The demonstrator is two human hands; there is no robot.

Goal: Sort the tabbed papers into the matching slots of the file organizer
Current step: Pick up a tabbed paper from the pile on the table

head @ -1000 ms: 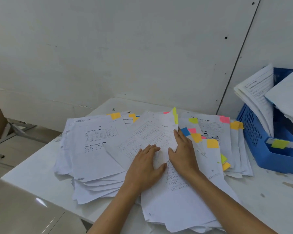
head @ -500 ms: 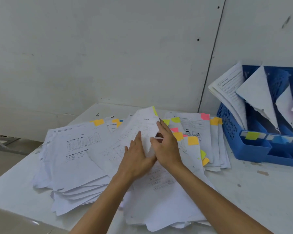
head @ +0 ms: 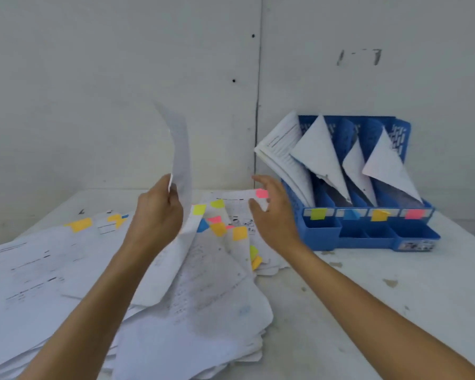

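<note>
Nearest the camera, two bare forearms reach in from the bottom edge over a white table [head: 368, 311], whose bare right part is scuffed and flecked with small stains. The left half of the table is covered by a loose pile of papers [head: 66, 283]; its printed sheets overlap and slide over one another, and one stack reaches the near edge. Coloured tabs stick out along the pile's far side, among them an orange tab [head: 78, 224], a yellow-green tab [head: 199, 209] and a pink tab [head: 261, 193].

Above the middle of the pile, the left hand [head: 155, 215] is raised with its fingers curled round the edge of a single sheet [head: 180, 149]. This sheet stands nearly upright and bows at the top, while its lower end trails down onto the pile. The right hand [head: 274, 215] hovers just to the right with fingers spread and lightly curved, and it grips nothing.

Farther right on the table stands the blue file organizer [head: 368, 237]. Its four slots are labelled green, blue, orange and pink from left to right, and papers lean in each of them. Behind everything is a plain pale wall [head: 93, 78] with a vertical seam and a few small dark holes.
</note>
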